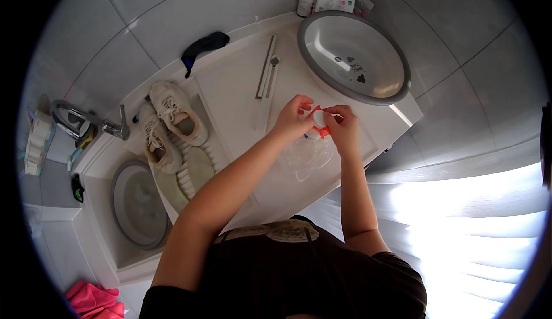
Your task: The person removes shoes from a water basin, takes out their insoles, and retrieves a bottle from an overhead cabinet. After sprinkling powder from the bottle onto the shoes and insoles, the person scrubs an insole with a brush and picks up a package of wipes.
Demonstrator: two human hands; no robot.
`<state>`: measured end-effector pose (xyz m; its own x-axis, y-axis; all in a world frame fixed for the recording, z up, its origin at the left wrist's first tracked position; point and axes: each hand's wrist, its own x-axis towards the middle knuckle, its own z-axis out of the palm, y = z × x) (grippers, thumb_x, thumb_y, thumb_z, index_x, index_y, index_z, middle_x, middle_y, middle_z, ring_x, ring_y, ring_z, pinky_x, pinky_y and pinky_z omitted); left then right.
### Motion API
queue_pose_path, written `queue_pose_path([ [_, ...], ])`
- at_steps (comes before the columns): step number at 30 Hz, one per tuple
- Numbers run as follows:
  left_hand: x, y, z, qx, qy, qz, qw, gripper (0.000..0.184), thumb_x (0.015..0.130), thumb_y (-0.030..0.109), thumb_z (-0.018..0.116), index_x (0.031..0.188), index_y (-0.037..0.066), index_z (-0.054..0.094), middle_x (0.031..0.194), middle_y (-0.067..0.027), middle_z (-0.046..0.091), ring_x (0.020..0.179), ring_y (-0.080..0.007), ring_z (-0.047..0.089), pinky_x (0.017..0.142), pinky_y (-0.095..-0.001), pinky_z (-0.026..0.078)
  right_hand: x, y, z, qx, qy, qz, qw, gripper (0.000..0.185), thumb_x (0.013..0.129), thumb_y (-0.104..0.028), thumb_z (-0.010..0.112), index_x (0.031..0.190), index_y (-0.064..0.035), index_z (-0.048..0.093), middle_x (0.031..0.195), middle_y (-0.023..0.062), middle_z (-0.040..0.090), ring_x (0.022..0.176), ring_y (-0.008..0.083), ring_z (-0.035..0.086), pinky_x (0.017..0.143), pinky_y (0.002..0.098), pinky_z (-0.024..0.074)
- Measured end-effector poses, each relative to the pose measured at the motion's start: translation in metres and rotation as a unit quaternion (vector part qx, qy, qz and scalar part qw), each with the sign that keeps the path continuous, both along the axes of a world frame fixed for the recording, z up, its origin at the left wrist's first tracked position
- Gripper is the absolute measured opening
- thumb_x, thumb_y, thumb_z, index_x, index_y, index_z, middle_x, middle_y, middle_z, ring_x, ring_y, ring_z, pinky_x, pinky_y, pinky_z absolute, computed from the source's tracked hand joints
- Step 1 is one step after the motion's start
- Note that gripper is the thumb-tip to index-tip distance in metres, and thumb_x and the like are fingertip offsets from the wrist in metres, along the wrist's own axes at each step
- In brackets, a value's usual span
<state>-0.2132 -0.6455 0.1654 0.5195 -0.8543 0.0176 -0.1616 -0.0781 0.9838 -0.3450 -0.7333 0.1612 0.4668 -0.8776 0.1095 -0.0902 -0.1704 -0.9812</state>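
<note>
Over the counter, my left hand (294, 117) pinches the left edge of a small round red-and-white piece (319, 119). My right hand (344, 128) has its thumb and fingers closed on the right side of the same piece. The piece has a white middle and red tabs; its exact kind cannot be made out. Just below both hands lies a crumpled clear plastic bag (307, 158) on the white counter (236, 112). Left of my hands are a long metal strip (266, 66) and a thin stick-like tool (272, 76).
White shoes (178, 112) and pale insoles (201, 169) rest on the ribbed washboard. A grey basin (353, 57) stands at the back right. Another basin (141, 204) sits in the sink, near the faucet (115, 128). A dark cloth (204, 47) lies along the back ledge.
</note>
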Motion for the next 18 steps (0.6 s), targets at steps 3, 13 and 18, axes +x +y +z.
queue_pose_path([
  [3, -0.003, 0.008, 0.011, -0.076, -0.118, -0.067, 0.988, 0.036, 0.073, 0.011, 0.073, 0.106, 0.004, 0.061, 0.094, -0.0069, 0.062, 0.076, -0.0186, 0.06, 0.07, -0.0313, 0.052, 0.0, 0.009, 0.011, -0.091, 0.038, -0.011, 0.995, 0.012, 0.08, -0.006, 0.067, 0.09, 0.0005, 0.067, 0.1, 0.0094, 0.056, 0.07, 0.0167, 0.061, 0.058, 0.026, 0.047],
  [13, 0.003, 0.005, -0.013, -0.052, -0.124, -0.098, 0.986, 0.05, 0.066, 0.011, 0.081, 0.11, 0.003, 0.059, 0.109, -0.0103, 0.064, 0.098, -0.0232, 0.063, 0.081, -0.0349, 0.052, -0.02, 0.004, 0.011, -0.226, 0.069, 0.118, 0.965, 0.026, 0.075, -0.004, 0.073, 0.1, -0.0012, 0.066, 0.108, 0.0133, 0.065, 0.089, 0.0238, 0.064, 0.073, 0.03, 0.0539],
  [18, -0.004, 0.007, -0.024, -0.055, -0.136, -0.093, 0.985, 0.073, 0.064, 0.009, 0.081, 0.126, 0.005, 0.043, 0.112, -0.0166, 0.062, 0.103, -0.0321, 0.062, 0.088, -0.039, 0.049, -0.014, 0.008, 0.03, -0.31, 0.114, 0.133, 0.935, 0.037, 0.066, 0.0, 0.078, 0.1, -0.0015, 0.065, 0.103, 0.0152, 0.066, 0.093, 0.0311, 0.062, 0.079, 0.0378, 0.052],
])
